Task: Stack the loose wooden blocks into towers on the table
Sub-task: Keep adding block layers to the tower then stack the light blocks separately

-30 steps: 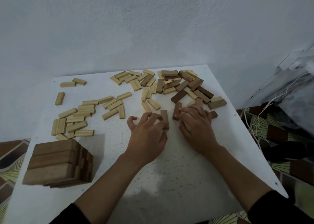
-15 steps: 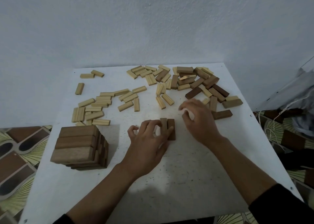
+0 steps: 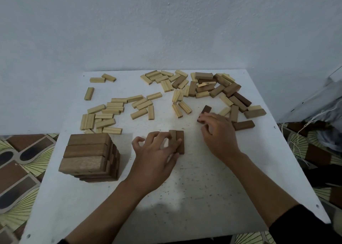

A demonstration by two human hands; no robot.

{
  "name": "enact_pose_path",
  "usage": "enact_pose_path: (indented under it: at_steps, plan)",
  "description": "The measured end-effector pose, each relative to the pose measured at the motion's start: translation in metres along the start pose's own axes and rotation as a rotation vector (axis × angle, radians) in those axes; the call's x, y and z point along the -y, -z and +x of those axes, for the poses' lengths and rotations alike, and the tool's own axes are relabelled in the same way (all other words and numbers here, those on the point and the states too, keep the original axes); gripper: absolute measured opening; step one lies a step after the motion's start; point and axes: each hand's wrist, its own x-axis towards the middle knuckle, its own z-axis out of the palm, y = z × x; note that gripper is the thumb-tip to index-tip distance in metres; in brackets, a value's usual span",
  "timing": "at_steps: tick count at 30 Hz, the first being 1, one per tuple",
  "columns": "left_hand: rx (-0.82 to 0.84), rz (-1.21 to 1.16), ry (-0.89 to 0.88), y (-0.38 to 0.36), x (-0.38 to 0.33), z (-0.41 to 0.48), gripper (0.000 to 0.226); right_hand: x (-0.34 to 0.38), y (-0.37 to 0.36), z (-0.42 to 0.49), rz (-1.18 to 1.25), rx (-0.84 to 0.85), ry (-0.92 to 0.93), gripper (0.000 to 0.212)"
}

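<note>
Left hand: we are seeing the left hand (image 3: 155, 158) resting low on the tabletop (image 3: 194, 188), near its middle, reaching in from the near edge.
Left fingers: its fingers (image 3: 156, 136) are curling over the pair of dark blocks (image 3: 179, 142) and clamping on them; the thumb side is lying against their near end.
Pair of dark blocks: we are finding these 2 lying flat, side by side and touching, long sides pointing away from us.
Right hand: the right hand (image 3: 219, 134) is reaching further back, to the right of the pair and apart from it.
Right fingers: the fingertips (image 3: 204, 119) are closing on the near end of 1 single dark block (image 3: 206, 109), which is lying tilted on the tabletop beside the mixed heap.
Tower: we are seeing 1 built tower (image 3: 87, 155) of dark blocks standing at the left, with 3 blocks side by side on top.
Pale blocks: many pale blocks (image 3: 111, 112) are lying loose behind the tower.
Mixed heap: a mixed heap (image 3: 216, 88) of pale and dark blocks is crowding the far right corner.
Surroundings: we are noticing a patterned floor (image 3: 22, 169) at the left and a grey bundle (image 3: 329, 114) with a white cord (image 3: 296, 144) at the right.
</note>
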Motion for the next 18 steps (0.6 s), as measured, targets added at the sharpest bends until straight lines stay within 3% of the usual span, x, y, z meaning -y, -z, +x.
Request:
enact_pose_path:
  at_steps: [7,13,15,18]
  plan:
    - [-0.053,-0.078,0.007,-0.003,0.002,-0.013,0.038,0.034,0.0,-0.051,0.202,0.147,0.145,0.025]
    - [0.014,-0.241,0.064,-0.001,0.005,-0.022,0.045,0.037,0.01,-0.04,0.421,0.18,0.137,0.025]
    - [0.051,-0.306,0.103,0.0,0.006,-0.021,0.055,0.034,0.015,-0.032,0.408,0.22,0.122,0.037]
    - [0.061,-0.348,0.105,0.0,0.009,-0.016,0.069,0.029,0.017,-0.021,0.241,0.423,0.052,0.077]
